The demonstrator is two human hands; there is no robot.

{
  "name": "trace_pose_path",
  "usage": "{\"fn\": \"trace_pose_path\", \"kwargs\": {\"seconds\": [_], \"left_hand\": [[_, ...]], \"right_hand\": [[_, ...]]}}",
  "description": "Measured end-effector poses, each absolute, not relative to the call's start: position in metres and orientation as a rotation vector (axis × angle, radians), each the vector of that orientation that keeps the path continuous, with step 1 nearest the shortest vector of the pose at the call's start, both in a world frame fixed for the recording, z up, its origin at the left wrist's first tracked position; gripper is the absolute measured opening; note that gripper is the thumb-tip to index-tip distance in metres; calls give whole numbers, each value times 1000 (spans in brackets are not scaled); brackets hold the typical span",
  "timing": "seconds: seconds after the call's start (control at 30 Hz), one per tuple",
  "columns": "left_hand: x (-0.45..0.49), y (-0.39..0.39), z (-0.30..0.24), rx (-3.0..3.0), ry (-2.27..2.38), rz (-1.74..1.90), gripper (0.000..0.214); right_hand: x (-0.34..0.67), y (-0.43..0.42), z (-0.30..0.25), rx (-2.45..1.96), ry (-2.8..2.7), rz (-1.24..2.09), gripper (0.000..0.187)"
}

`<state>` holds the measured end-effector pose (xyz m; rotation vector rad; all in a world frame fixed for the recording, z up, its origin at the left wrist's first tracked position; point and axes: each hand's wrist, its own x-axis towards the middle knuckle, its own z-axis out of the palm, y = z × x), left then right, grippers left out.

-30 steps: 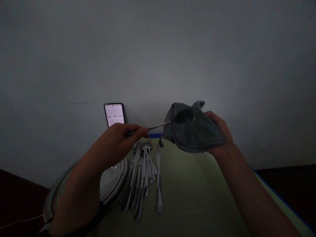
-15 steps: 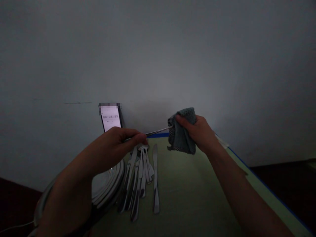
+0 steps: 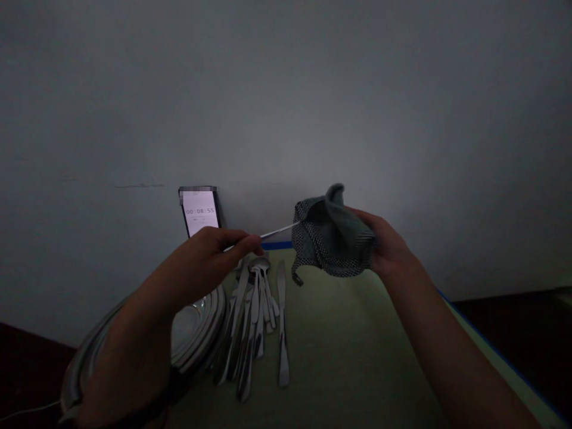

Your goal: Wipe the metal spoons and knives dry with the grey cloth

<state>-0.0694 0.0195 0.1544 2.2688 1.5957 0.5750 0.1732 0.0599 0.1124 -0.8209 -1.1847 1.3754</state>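
Note:
My left hand [image 3: 218, 253] is closed, thumb and fingers pinching one end of a slim metal piece of cutlery [image 3: 279, 230]. Its far end disappears into the folds of a grey-green cloth [image 3: 313, 241] with a checkered edge, so whether it is a spoon or a fork cannot be made out. My right hand [image 3: 389, 243] grips the cloth from behind, its fingers mostly covered by the fabric. Below the hands, a single table knife [image 3: 282, 333] lies apart on the table. Left of it is a pile of spoons [image 3: 260, 286] and knives [image 3: 245, 369].
Stacked metal plates [image 3: 201, 333] stand on the left, partly behind my left forearm. A phone [image 3: 199, 214] showing a timer leans against the grey wall [image 3: 286, 107]. The pale green tabletop [image 3: 339, 357] has blue edging [image 3: 491, 351].
The cloth has opened out from a folded pad into loose folds, its checkered side now showing. My right hand has moved slightly right and turned behind it; my left hand barely shifted.

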Motion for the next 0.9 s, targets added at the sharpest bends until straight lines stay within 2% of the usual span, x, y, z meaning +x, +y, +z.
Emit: {"fn": "trace_pose_path", "kwargs": {"seconds": [0.13,0.5,0.73,0.9], "left_hand": [[-69,18,154,2283,1543,522,42],[-73,15,153,2340,1398,472,35],[-57,17,143,2096,1264,519,38],[-31,24,133,2151,1267,488,37]], "right_hand": [[161,60,108,-735,-1078,1472,16],[164,63,104,-903,-1392,964,23],[133,63,93,-815,-931,841,39],[118,62,90,-681,-661,1045,34]]}}
